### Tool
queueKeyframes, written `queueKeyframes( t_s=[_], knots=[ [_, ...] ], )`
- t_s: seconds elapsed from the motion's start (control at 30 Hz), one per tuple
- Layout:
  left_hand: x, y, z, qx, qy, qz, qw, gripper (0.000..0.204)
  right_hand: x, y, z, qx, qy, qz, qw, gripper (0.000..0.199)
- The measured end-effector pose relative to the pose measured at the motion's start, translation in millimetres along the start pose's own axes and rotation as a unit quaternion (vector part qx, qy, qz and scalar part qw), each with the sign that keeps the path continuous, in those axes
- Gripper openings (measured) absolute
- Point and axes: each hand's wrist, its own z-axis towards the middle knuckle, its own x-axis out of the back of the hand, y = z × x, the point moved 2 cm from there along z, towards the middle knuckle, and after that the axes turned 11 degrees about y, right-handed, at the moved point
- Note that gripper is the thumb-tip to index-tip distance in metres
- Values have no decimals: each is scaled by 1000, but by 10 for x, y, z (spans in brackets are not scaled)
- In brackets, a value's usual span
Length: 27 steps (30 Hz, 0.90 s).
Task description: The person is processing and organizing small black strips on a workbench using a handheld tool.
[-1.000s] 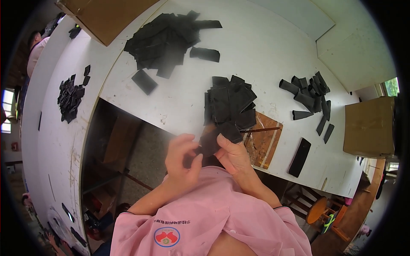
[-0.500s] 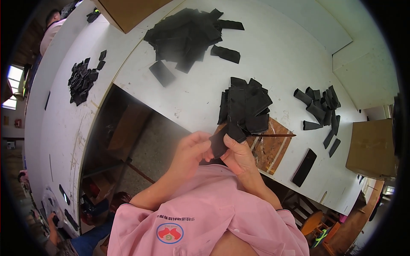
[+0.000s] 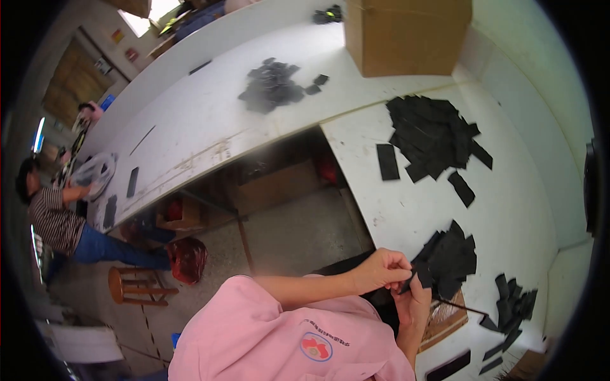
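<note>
Head view: two hands at the edge of a white desk (image 3: 508,200), positions taken from the grip. Left grip (image 3: 381,271): thumb and fingers pinched together on the edge of a small black piece (image 3: 405,287). Right grip (image 3: 414,307): thumb uppermost, grasping the same black piece, which sits between the two hands. Pile of flat black pieces (image 3: 450,257): just beyond the grip and to its right, overlapping. Brown board (image 3: 443,325): near, right of the right grip, a thin dark rod (image 3: 462,307) across it. Black tubular pieces (image 3: 513,303): one loose cluster, farther right. Dark phone (image 3: 448,366): flat, nearer the wearer than the grip and to its right. Large heap of black pieces (image 3: 432,134): well beyond the grip; one loose rectangle (image 3: 387,162) on its left, one loose strip (image 3: 462,189) on its near side. Small black pieces (image 3: 273,87): scattered heap, far beyond and left, slightly blurred. Cardboard box (image 3: 406,39): farthest beyond the grip. Wooden stool (image 3: 141,286) and dark red bag (image 3: 187,260): on the floor, well left of the grip
</note>
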Motion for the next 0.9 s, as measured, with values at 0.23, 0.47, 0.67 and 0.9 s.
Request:
queueKeyframes(
  t_s=[0.23,0.47,0.67,0.9],
  knots=[
    [7,174,-79,-237,109,196,945,7,69,-191,-33,245,76,-552,793,23],
    [-6,184,-49,-338,113,279,892,10,-276,-185,-48,390,8,-339,856,8],
    [38,154,-10,-298,126,320,890,10,-353,-199,-65,430,13,-443,787,9],
    [57,192,-24,-174,72,219,957,10,-344,-199,-90,448,9,-430,783,14]
  ],
)
